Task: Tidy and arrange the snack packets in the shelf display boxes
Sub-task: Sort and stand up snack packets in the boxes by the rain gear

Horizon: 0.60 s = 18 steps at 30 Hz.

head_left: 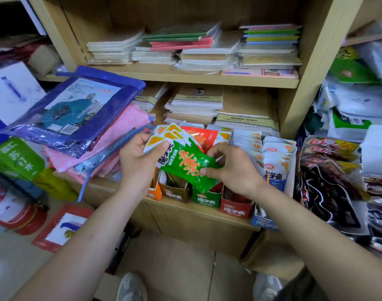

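Green foil is what catches the eye: a fanned bunch of green snack packets (185,165) with orange lettering and white tops, held up between both hands just above the row of display boxes on the near edge of the wooden shelf (198,216). The left hand (140,164) grips the bunch from the left, its thumb laid across the front near the top and its fingers curled round behind. The right hand (234,170) is clamped on the bunch's lower right edge, fingers bent and pinching the front packet, so the packets lie tilted between the two hands with the tops leaning to the far left.

Directly beneath them stand the open boxes side by side: an orange box (153,192) at the left, then a brown box (174,192), a green box (206,198), a red box (235,208) and a blue box (264,223) furthest right. Red packets (202,137) stand just beyond the hands, and white and blue packets (275,164) fill the row to the right of the right hand.

Stacked notebooks (194,47) sit on the higher shelf. A blue raincoat pack (72,109) lies on a pile at the left, and dark snack bags (329,183) crowd the right side.
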Motion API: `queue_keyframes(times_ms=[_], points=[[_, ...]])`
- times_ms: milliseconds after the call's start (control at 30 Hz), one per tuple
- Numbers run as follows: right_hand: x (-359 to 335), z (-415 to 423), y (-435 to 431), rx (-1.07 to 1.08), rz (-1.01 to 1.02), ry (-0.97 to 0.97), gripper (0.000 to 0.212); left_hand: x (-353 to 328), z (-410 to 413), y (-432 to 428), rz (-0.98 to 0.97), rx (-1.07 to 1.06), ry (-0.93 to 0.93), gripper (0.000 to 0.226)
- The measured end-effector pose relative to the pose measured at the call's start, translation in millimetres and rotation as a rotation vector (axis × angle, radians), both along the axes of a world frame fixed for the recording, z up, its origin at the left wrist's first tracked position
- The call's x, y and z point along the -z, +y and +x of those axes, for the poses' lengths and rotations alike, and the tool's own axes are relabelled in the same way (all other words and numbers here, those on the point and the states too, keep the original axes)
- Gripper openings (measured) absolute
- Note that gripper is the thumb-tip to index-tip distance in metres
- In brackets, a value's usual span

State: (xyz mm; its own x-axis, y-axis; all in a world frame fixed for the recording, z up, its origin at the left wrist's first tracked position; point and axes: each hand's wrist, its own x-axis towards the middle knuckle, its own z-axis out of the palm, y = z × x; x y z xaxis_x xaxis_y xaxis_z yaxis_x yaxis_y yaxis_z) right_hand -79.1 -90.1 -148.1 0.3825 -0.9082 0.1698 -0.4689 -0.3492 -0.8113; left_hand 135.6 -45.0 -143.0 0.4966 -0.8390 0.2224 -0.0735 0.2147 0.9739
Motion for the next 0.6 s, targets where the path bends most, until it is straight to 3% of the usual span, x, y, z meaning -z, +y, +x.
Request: queue_keyframes(times_ms=[167,400,500,600], points=[[-16,-11,-11,-0.097,0.024,-0.128,0.031,-14,-8,-6,-0.096,-0.031,0.037,0.019],[-30,-48,-5,-0.158,0.044,-0.156,0.034,-19,-10,-13,-0.126,-0.042,0.012,0.022],[-28,-67,-2,-0.152,-0.007,-0.033,0.03,-14,-7,-14,-0.11,-0.02,0.072,0.022],[-19,-76,2,-0.101,-0.126,0.184,0.044,-8,-11,-16,-0.073,0.021,0.173,0.017]])
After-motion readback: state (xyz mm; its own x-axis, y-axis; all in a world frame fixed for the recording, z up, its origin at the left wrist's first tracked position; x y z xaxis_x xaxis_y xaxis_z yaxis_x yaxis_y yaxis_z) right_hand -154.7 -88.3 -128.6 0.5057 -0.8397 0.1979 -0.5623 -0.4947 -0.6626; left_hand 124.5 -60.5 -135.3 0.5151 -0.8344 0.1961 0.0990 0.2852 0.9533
